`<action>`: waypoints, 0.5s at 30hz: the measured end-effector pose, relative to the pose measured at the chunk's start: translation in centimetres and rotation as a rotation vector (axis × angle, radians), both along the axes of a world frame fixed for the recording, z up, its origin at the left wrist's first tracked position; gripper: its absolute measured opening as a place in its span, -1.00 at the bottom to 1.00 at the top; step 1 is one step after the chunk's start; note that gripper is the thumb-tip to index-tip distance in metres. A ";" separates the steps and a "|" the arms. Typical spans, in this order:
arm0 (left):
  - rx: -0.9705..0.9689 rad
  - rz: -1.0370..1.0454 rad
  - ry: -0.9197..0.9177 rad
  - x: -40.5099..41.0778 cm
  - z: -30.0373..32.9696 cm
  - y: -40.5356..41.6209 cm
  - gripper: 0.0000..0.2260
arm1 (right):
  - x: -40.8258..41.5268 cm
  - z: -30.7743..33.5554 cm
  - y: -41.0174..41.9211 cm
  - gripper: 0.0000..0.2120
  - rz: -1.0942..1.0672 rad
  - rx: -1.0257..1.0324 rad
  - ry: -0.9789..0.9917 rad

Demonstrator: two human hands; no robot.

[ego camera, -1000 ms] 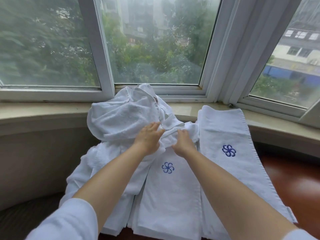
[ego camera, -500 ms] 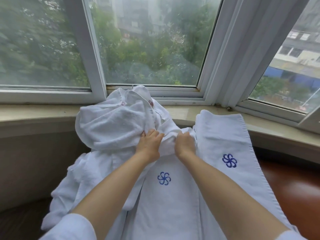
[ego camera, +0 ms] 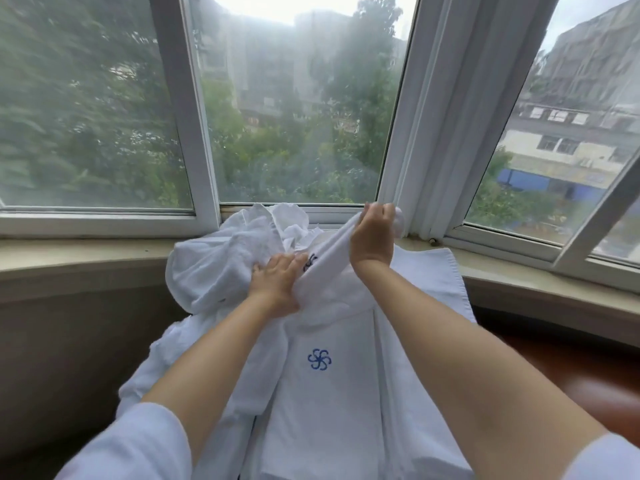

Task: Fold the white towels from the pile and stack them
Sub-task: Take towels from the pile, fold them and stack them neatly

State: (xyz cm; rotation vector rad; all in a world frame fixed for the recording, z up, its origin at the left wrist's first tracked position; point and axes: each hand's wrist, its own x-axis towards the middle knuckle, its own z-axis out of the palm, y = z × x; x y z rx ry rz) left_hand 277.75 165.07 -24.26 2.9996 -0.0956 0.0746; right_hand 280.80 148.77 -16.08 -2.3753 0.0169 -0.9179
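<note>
Towels already folded (ego camera: pixel 325 403) lie nearest, logo up; beyond, her left hand (ego camera: pixel 277 287) presses the crumpled pile (ego camera: pixel 221 268) on the windowsill while her right hand (ego camera: pixel 372 235) grips one towel (ego camera: pixel 329 263), lifting it free, unfolded as yet

— What did the right hand (ego camera: pixel 372 237) do?
— It gripped one end of a white towel (ego camera: pixel 332 258) and held it raised in front of the window frame (ego camera: pixel 415 168).
— And the left hand (ego camera: pixel 277 285)?
— It lay on the same towel lower down, beside the crumpled pile (ego camera: pixel 221 268) on the sill (ego camera: pixel 86 252).
— Was anything folded?
— Yes, a folded towel (ego camera: pixel 325 393) with a blue flower logo (ego camera: pixel 319 359) lay flat below the hands.
</note>
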 end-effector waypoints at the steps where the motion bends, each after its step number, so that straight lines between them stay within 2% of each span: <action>1: 0.030 0.004 0.025 0.0 0.0 0.1 -0.03 | 0.0 1.2 -0.5 -0.69 -0.027 0.044 -0.103; 2: 0.046 0.011 0.059 0.0 -0.1 0.2 0.01 | -0.1 2.7 -0.9 -0.70 -0.047 0.095 -0.175; 5: 0.069 0.021 0.159 0.0 -0.4 -0.3 0.10 | -0.2 5.5 -2.0 -0.74 -0.070 0.290 -0.216; 7: 0.033 -0.001 0.132 -0.1 -0.7 -1.7 0.07 | -0.6 5.8 -2.4 -0.74 -0.051 0.316 -0.216; 9: -0.024 -0.057 0.054 -0.1 -0.9 -3.7 -0.18 | -1.5 4.8 -2.3 -0.72 -0.023 0.326 -0.195; 11: -0.075 -0.105 -0.072 -0.4 -0.8 -5.2 -0.56 | -2.3 3.2 -2.3 -0.71 -0.008 0.323 -0.137; 13: -0.216 -0.079 -0.218 -0.6 -0.3 -5.7 -0.67 | -2.6 1.7 -3.2 -0.71 -0.018 0.258 -0.023; 15: -0.424 -0.009 -0.332 -0.7 1.0 -5.5 -0.74 | -2.7 0.1 -4.9 -0.77 0.041 0.198 0.210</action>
